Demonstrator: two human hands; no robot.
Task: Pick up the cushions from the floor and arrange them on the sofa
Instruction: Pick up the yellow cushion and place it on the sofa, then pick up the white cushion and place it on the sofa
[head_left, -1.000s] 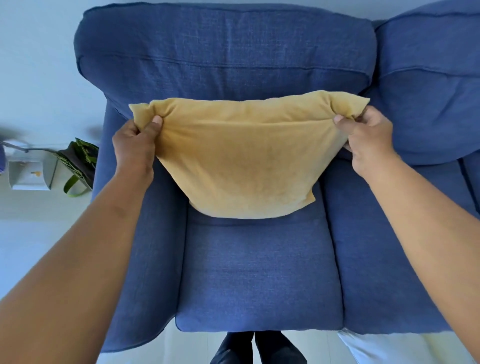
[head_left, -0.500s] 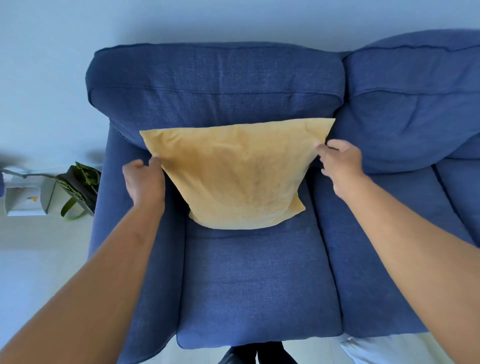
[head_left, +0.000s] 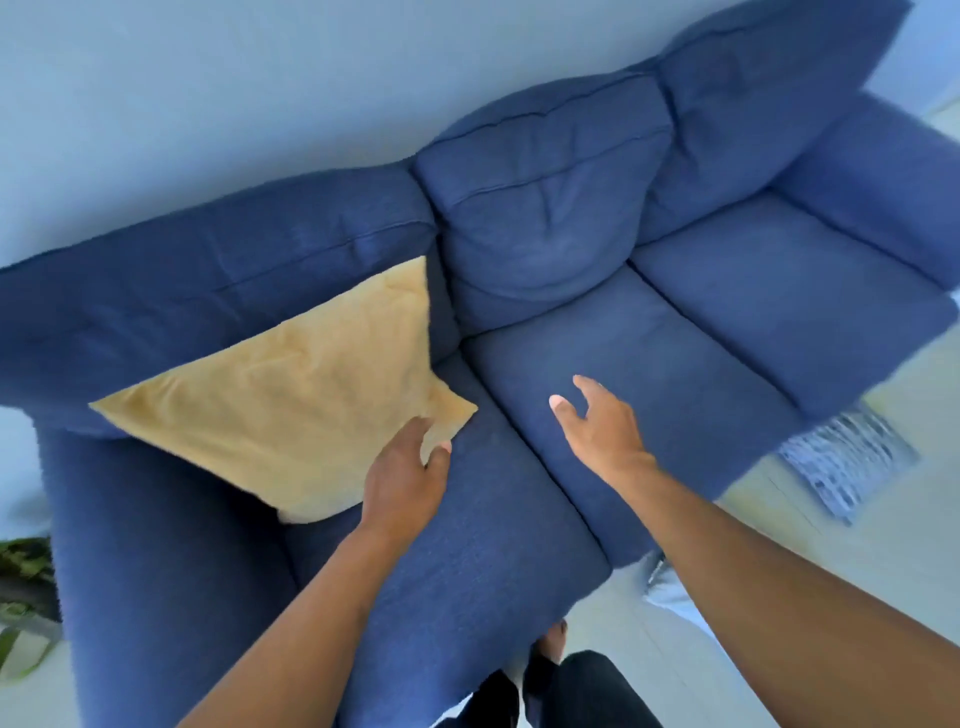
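A yellow cushion (head_left: 306, 395), soft and slightly creased, leans tilted against the backrest at the left end of the blue sofa (head_left: 691, 332), its lower corner on the seat.

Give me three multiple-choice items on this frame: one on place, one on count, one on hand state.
1. Where does the yellow cushion sit?
A. on the floor
B. on the left-end seat of the blue sofa, leaning on the backrest
C. on the right armrest

2. How many yellow cushions lie on the sofa?
A. one
B. two
C. three

3. What is the right hand doing?
A. gripping the cushion
B. pressing the backrest
C. open over the middle seat, holding nothing

Answers:
1 B: the cushion lies against the left backrest, with its lower corner on the seat.
2 A: only one yellow cushion shows on the sofa.
3 C: its fingers are spread and clear of the cushion; the left hand is also open, at the cushion's corner.
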